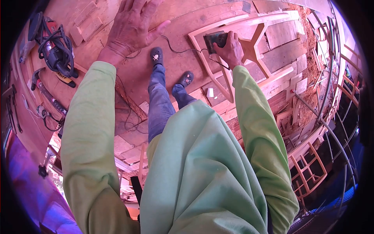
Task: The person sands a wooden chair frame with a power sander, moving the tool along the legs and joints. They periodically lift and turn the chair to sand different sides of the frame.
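Observation:
My right hand (231, 50) is wrapped over a dark power sander (214, 40), its body showing to the left of my fingers. The sander overlaps the left part of a wooden chair frame (199, 54), which has a cross-shaped back piece (253, 47). A dark cord (179, 51) trails leftward from the tool. Held out flat at the upper left, my left hand (134, 28) has its fingers and thumb apart and nothing in it; its fingertips run past the top edge.
At the left lie a corded power tool (56, 54) and a hammer (48, 93). Wooden boards (87, 25) rest near my left hand. A small white cup (210, 92) stands by my shoe (187, 78). Metal poles (335, 136) and a wooden frame (307, 169) are at the right.

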A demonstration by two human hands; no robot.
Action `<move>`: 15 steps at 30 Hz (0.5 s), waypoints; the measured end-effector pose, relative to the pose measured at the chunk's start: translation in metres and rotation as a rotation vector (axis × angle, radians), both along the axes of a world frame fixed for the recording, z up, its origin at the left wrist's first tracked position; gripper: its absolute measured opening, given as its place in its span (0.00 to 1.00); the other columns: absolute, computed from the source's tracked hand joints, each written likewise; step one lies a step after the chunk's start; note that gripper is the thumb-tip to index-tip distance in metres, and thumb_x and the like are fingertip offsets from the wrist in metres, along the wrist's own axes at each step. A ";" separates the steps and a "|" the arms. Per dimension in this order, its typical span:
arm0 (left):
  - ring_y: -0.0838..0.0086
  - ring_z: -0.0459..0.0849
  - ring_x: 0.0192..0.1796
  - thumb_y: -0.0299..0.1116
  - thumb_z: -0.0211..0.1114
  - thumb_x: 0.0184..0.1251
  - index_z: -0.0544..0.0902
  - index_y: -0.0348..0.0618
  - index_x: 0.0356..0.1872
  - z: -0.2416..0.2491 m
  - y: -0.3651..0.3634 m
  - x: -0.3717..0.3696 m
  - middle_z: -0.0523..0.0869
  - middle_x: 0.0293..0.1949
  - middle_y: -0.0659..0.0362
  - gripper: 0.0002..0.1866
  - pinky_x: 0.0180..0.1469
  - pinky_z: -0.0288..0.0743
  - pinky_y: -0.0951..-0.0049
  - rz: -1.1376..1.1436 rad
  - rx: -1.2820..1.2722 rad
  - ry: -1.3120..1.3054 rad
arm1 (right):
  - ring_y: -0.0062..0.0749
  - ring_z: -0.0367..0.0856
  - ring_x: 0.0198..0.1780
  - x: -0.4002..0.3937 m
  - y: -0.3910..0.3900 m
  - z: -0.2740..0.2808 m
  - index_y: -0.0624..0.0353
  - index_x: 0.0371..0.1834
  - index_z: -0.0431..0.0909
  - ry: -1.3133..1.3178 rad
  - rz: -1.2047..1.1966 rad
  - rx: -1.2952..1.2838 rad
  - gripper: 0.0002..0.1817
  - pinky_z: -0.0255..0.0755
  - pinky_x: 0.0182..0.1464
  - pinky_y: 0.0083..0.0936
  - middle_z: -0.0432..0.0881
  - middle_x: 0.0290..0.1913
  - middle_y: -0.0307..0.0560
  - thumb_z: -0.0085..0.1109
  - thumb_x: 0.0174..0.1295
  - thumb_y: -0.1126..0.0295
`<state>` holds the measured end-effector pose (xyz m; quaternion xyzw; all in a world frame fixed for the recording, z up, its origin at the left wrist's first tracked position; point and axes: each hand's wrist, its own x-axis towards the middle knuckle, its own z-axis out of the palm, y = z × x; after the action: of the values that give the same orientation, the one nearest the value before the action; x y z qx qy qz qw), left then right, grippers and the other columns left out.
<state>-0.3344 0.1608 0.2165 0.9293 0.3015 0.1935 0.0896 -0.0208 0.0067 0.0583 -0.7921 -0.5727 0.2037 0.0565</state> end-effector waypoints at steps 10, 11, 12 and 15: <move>0.44 0.76 0.59 0.41 0.75 0.58 0.75 0.36 0.63 -0.009 -0.002 0.001 0.75 0.57 0.42 0.34 0.65 0.71 0.49 0.017 0.048 0.000 | 0.61 0.84 0.53 0.003 -0.015 -0.002 0.64 0.58 0.71 0.031 -0.015 0.049 0.39 0.79 0.52 0.52 0.79 0.54 0.60 0.79 0.50 0.52; 0.44 0.76 0.60 0.42 0.75 0.58 0.75 0.36 0.63 -0.010 -0.001 0.001 0.75 0.57 0.43 0.34 0.65 0.71 0.49 0.021 0.056 0.003 | 0.61 0.84 0.53 0.002 -0.012 -0.001 0.64 0.58 0.71 0.032 -0.016 0.047 0.39 0.79 0.52 0.52 0.79 0.54 0.60 0.79 0.50 0.52; 0.45 0.76 0.60 0.42 0.75 0.58 0.76 0.36 0.63 -0.011 -0.001 0.001 0.75 0.57 0.43 0.34 0.66 0.71 0.49 0.025 0.065 0.005 | 0.61 0.84 0.52 0.001 -0.010 -0.002 0.64 0.57 0.70 0.014 -0.020 0.016 0.39 0.79 0.52 0.52 0.79 0.54 0.60 0.79 0.50 0.51; 0.45 0.76 0.60 0.42 0.75 0.58 0.76 0.37 0.63 -0.010 -0.001 0.002 0.75 0.57 0.43 0.34 0.66 0.71 0.48 0.024 0.078 0.019 | 0.64 0.85 0.48 -0.005 -0.010 -0.006 0.64 0.56 0.69 0.027 -0.027 0.030 0.38 0.80 0.49 0.53 0.79 0.53 0.63 0.79 0.50 0.54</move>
<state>-0.3328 0.1595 0.2066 0.9303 0.3056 0.1972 0.0483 -0.0254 -0.0034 0.0522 -0.7960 -0.5641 0.2049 0.0786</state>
